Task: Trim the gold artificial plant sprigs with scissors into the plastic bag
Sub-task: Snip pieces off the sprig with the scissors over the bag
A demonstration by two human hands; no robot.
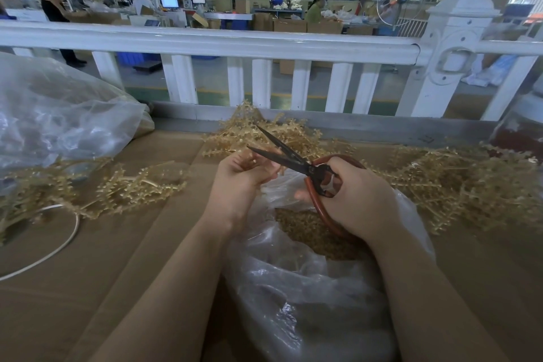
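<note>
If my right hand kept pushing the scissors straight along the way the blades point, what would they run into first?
Probably the left hand: the open blades of the scissors in the right hand straddle its fingertips and the small sprig they pinch. Beyond lies the pile of gold sprigs. Depth is uncertain.

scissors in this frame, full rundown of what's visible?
Dark metal scissors with large red-brown loop handles, blades open in a narrow V pointing up-left. The right hand grips the handles, fingers through the loops. The blade tips sit by the left hand, which pinches a gold sprig piece, above the open clear plastic bag of trimmings.
</note>
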